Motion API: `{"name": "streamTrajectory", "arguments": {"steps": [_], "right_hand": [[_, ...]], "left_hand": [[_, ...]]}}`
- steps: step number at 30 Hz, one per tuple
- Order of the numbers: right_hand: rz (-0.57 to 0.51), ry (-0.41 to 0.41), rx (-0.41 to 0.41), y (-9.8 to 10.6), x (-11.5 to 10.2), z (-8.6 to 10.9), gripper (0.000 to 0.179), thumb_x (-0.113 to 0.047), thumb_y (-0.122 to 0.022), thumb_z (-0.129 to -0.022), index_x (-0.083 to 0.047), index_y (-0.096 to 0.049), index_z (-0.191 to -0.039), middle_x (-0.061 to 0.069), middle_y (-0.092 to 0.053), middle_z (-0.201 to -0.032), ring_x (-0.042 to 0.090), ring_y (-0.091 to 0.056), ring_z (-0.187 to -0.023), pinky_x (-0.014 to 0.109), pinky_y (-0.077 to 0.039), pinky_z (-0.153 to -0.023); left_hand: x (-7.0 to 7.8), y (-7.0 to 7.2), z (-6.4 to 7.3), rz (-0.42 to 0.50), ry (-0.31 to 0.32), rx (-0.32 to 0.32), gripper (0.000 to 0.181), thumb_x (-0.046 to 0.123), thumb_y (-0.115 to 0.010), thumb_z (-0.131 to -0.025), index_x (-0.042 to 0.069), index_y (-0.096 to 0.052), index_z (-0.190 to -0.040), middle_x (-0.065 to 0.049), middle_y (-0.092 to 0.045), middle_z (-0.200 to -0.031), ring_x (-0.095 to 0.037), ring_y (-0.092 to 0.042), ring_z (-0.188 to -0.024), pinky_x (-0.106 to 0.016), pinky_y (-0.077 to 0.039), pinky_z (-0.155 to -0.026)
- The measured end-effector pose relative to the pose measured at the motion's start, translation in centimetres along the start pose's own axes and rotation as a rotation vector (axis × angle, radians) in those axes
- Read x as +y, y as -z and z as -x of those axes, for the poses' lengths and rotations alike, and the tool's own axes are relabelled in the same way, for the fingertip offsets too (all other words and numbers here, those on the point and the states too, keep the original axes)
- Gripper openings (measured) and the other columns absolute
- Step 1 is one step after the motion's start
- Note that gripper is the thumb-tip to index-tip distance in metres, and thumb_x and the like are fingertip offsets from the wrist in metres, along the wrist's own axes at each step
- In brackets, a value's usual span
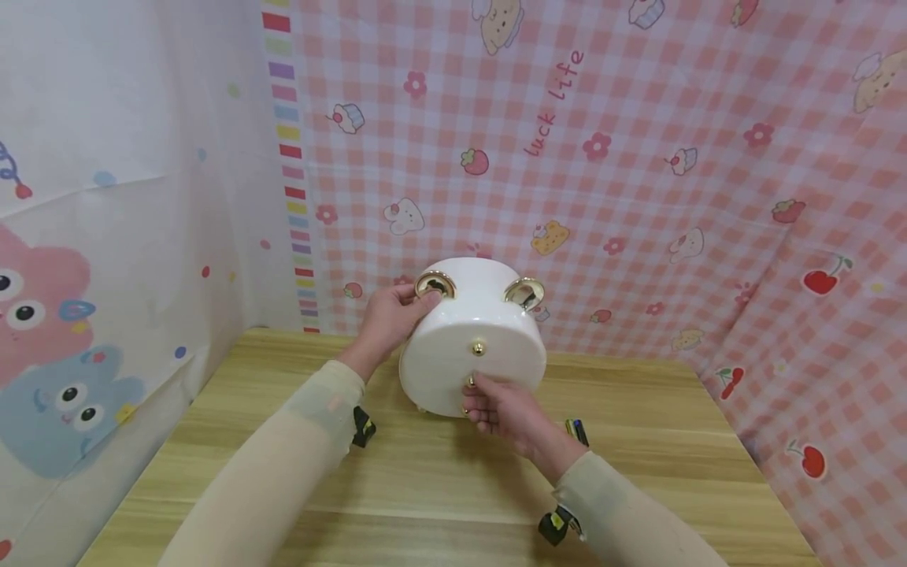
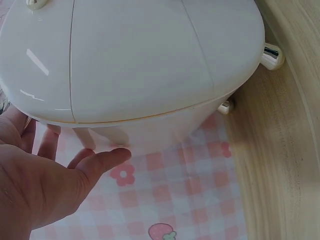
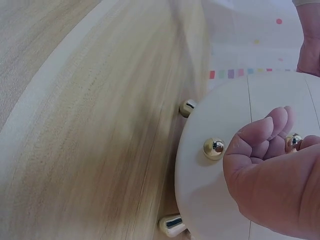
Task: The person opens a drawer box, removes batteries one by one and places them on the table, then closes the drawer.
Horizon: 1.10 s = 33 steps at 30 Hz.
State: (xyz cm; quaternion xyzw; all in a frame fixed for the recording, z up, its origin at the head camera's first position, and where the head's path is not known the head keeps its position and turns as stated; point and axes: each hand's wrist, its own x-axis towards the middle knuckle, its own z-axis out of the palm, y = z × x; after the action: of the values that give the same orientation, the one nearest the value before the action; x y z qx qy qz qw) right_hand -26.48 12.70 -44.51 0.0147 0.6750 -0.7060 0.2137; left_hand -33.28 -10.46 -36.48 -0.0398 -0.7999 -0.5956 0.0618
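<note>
Left hand (image 1: 386,323) gripped a gold ear (image 1: 441,279) atop the white box (image 1: 441,356); right hand (image 1: 506,411), lower at its front, pinched the middle knob (image 1: 472,379).

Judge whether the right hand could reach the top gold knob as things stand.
Likely yes, once the right hand releases the middle knob it pinches: the top gold knob just above sits uncovered, and the left hand is up at a gold ring, apparently out of the way.
</note>
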Motion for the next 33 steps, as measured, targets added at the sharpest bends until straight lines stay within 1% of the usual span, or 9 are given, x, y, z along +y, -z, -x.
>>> {"name": "streamTrajectory", "arguments": {"steps": [9,14,25,33], "right_hand": [[-0.028,0.008,0.025,-0.17,-0.02,0.05,0.035,-0.037,-0.055,-0.112,-0.006,-0.070,-0.109,-0.004,-0.074,-0.083,0.010,-0.063,-0.073,0.025,-0.050,-0.068],[-0.032,-0.006,0.036,-0.28,0.04,0.05,0.034,-0.037,-0.057,-0.111,-0.007,-0.071,-0.108,-0.005,-0.075,-0.083,0.010,-0.063,-0.073,0.025,-0.050,-0.068],[-0.025,-0.009,0.029,-0.37,0.35,0.35,0.035,-0.038,-0.058,-0.110,-0.005,-0.072,-0.111,-0.005,-0.073,-0.082,0.010,-0.062,-0.074,0.025,-0.050,-0.069],[-0.029,-0.014,0.021,-0.41,0.51,0.81,0.041,-0.038,-0.056,-0.111,0.000,-0.070,-0.118,-0.004,-0.072,-0.083,0.009,-0.061,-0.074,0.024,-0.049,-0.068]], "left_hand": [[0.20,-0.03,-0.07,0.024,0.005,-0.011,0.047,0.040,-0.078,-0.099,0.007,-0.075,-0.132,-0.018,-0.080,-0.119,-0.013,-0.074,-0.087,-0.025,-0.062,-0.075],[0.28,-0.02,-0.02,0.026,0.006,-0.010,0.045,0.039,-0.078,-0.099,0.007,-0.076,-0.131,-0.019,-0.080,-0.119,-0.013,-0.073,-0.085,-0.025,-0.062,-0.074],[0.53,-0.15,0.27,0.018,0.001,0.004,0.046,0.040,-0.078,-0.099,0.008,-0.076,-0.131,-0.018,-0.080,-0.116,-0.012,-0.071,-0.084,-0.023,-0.060,-0.073],[0.51,-0.23,0.25,0.004,-0.007,0.010,0.046,0.041,-0.078,-0.099,0.008,-0.076,-0.131,-0.018,-0.080,-0.116,-0.010,-0.070,-0.083,-0.022,-0.059,-0.072]]}}
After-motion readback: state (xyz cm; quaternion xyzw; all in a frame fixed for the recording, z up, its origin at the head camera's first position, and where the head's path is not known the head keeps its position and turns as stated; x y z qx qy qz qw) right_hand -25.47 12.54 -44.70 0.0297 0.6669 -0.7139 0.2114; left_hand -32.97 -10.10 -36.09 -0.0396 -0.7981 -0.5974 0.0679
